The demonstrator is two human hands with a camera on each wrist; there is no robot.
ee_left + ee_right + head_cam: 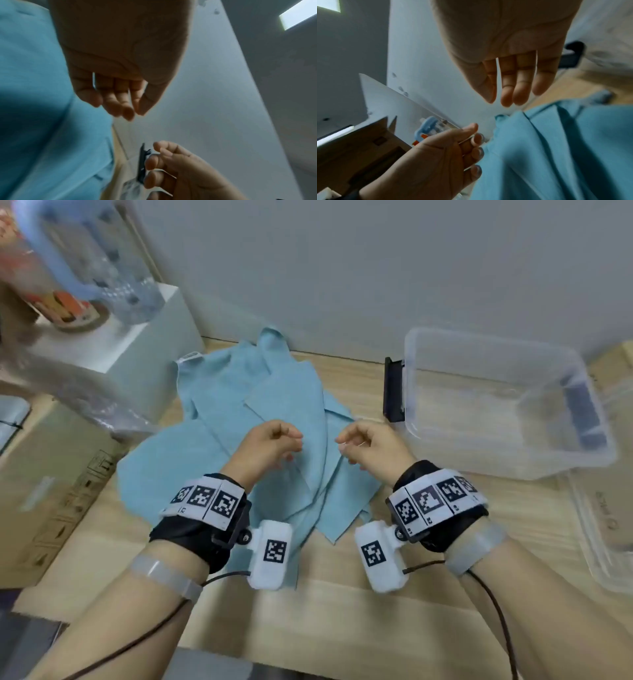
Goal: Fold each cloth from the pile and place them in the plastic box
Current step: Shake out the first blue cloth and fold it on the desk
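Note:
A pile of light blue cloths (239, 419) lies rumpled on the wooden table (342, 611), reaching to the back wall. My left hand (274, 440) hovers above the pile's middle, fingers loosely curled and holding nothing. My right hand (359, 443) hovers just to its right, over the pile's right edge, fingers also loosely curled and empty. The left wrist view shows my left hand (120, 102) with relaxed fingers above the cloth (42, 108). The right wrist view shows my right hand (508, 92) likewise above the cloth (565, 148). A clear plastic box (428, 446) stands empty at the right.
A black bracket (392, 388) stands by the box's left wall. A clear lid (603, 525) lies at the far right. A white block (137, 344) with a clear jug (102, 268) stands at the back left, a cardboard box (51, 474) and crumpled plastic wrap (102, 405) beside it.

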